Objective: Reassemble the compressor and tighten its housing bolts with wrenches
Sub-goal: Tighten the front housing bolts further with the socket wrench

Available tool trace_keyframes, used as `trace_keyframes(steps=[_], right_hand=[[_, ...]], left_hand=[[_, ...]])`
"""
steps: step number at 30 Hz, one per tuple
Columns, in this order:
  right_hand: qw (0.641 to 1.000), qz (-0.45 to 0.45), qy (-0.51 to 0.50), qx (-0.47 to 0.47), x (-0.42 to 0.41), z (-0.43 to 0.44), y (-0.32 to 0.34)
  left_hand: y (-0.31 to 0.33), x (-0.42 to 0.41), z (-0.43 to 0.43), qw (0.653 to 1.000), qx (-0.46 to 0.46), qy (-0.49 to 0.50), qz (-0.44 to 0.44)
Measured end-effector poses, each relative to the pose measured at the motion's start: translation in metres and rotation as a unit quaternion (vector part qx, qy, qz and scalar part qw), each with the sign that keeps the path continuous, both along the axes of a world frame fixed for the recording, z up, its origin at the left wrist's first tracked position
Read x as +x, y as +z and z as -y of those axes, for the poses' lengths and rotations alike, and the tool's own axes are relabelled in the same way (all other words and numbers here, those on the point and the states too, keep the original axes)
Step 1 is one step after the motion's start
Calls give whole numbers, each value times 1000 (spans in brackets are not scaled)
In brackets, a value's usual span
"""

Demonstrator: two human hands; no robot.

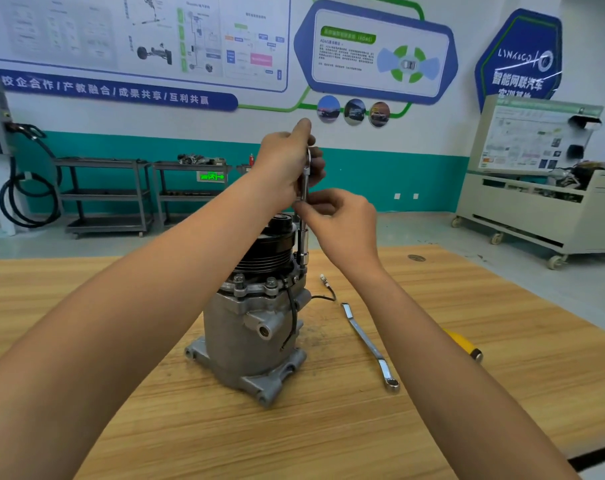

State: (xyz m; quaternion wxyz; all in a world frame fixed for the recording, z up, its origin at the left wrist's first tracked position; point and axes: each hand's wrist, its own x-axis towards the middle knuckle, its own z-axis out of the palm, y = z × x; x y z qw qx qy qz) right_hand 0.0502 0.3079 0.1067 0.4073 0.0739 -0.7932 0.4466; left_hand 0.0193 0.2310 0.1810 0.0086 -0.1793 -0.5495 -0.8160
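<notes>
A grey aluminium compressor (240, 336) stands upright on the wooden table (432, 393), its black pulley (264, 249) on top. A chrome socket extension bar (304, 244) stands vertically on a housing bolt at the compressor's right top edge. My left hand (287, 161) grips the upper end of the bar, thumb raised. My right hand (339, 216) pinches the shaft just below. Two housing bolts (256, 282) show on the front flange. A black wire (323, 296) trails from the compressor to the right.
A chrome ring wrench (368, 346) lies on the table right of the compressor. A yellow tool handle (462, 342) shows past my right forearm. Metal carts (103, 195) and a wheeled training bench (536, 202) stand by the far wall.
</notes>
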Motion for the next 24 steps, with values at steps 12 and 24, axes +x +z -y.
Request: trace_keyframes(steps=[12,24], right_hand=[[996,48,73,24,1,-1,1],[986,80,124,-78,-7,-11,-3]], left_hand=[[8,0,9,589,-598,367,-401],[0,3,29,977,-195,-9,-87]])
